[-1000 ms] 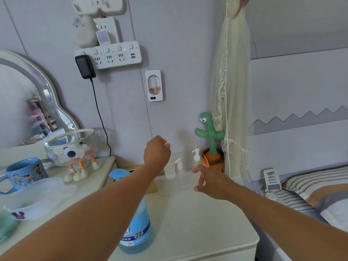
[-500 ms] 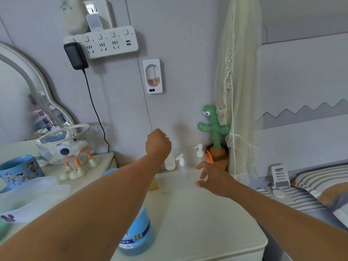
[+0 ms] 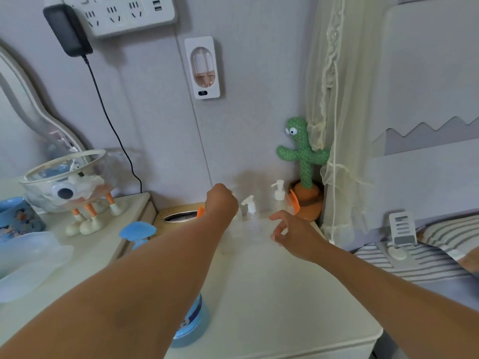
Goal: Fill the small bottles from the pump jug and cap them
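At a cream bedside table (image 3: 285, 294) against a grey wall, the left hand (image 3: 223, 200) grips a small bottle (image 3: 237, 217) near the back edge. The right hand (image 3: 293, 234) hovers, fingers loose and empty. The blue pump jug (image 3: 193, 320) stands under the left forearm.

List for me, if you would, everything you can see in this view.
nightstand: one, white, centre
pump jug: one, blue, nightstand front edge
small pump bottles: two seen, clear with white pumps, nightstand back
cactus toy: one, green with orange pot, back right corner
tissue box: one, tan, behind jug
footed glass bowl: one, clear, left of nightstand
mug: one, blue, far left
power strip: one, white, top left
left hand: one, fisted above bottles, grip hidden
right hand: one, open, right of bottles
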The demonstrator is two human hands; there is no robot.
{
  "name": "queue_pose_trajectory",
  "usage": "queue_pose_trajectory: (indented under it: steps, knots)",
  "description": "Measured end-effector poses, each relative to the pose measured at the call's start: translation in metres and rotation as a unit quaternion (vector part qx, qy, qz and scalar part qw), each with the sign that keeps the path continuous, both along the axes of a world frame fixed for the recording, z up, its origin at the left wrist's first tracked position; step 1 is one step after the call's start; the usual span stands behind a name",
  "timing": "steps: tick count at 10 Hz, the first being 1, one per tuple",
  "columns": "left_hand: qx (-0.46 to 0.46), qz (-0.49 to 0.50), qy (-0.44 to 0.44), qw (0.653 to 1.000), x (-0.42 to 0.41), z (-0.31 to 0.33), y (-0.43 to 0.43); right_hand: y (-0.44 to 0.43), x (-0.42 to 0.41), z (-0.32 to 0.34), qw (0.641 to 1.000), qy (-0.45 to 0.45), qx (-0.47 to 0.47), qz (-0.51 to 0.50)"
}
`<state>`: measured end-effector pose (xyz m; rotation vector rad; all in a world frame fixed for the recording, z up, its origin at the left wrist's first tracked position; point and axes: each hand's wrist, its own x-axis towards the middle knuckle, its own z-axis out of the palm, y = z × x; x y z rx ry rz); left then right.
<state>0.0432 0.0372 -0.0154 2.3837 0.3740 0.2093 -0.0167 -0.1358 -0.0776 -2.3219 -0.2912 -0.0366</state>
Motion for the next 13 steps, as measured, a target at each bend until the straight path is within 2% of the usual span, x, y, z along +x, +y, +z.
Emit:
queue_pose_trajectory:
  steps: [1, 3, 4, 10, 13]
  knots:
    - [0.031, 0.014, 0.017, 0.999, 0.004, -0.006, 0.001, -0.001, 0.004, -0.006, 1.000, 0.004, 0.011, -0.002]
    - [0.052, -0.035, 0.058, 0.996, 0.007, -0.021, 0.008, -0.001, 0.008, -0.011, 1.000, 0.003, 0.021, -0.002]
    - [0.069, -0.044, 0.044, 0.996, 0.008, -0.024, 0.010, -0.001, 0.009, -0.011, 1.000, 0.001, 0.020, -0.002]
    - [0.005, -0.015, 0.014, 1.000, -0.010, -0.015, 0.012, 0.010, -0.006, 0.005, 1.000, -0.013, 0.010, 0.002]
    - [0.038, -0.047, 0.022, 0.998, -0.042, 0.000, 0.005, 0.007, -0.038, 0.027, 1.000, -0.024, 0.012, 0.004]
